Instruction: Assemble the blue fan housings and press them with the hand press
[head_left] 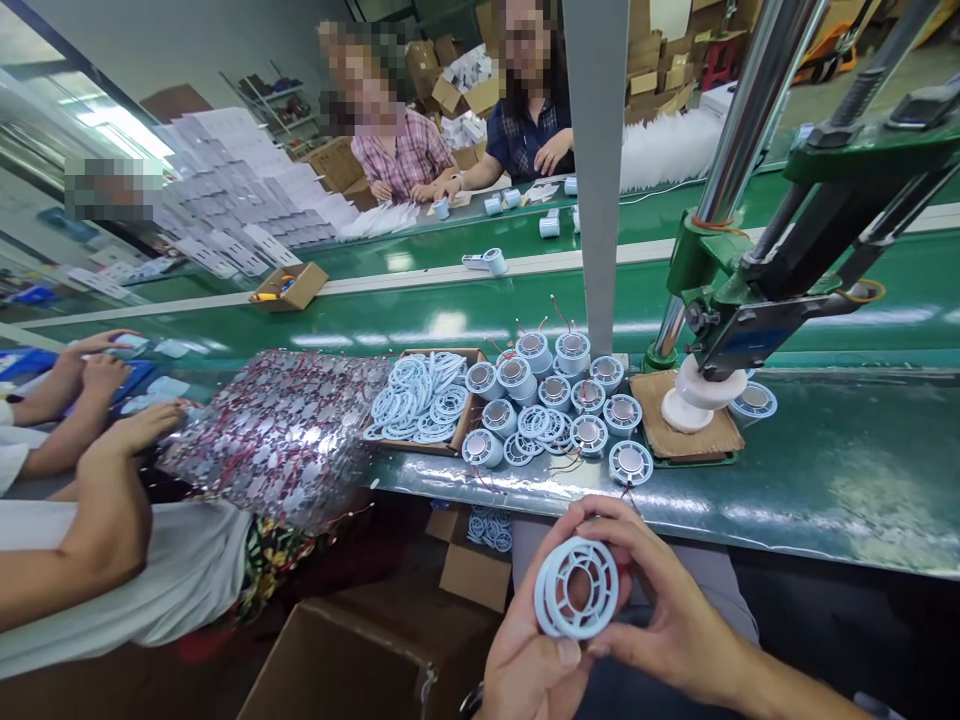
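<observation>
Light blue plastic rings [581,588], at least two overlapping, are held up below the bench edge. My left hand [525,650] grips them from the left and below, its thumb on the lower rim. My right hand [667,610] curls round their right side, fingertips at the top and bottom rims. Beyond my hands, several light blue round housings [588,434] with silver discs and thin red wires stand on the bench, with loose rings [534,422] among them. A cardboard tray [471,425] heaped with rings sits to their left.
A green press [701,245] with a white pad stands over a brown board [651,405] at right. Wired parts in clear plastic [285,430] lie left, near other people's arms [97,510]. Open cartons [337,650] stand below the bench [825,480]; people sit across it.
</observation>
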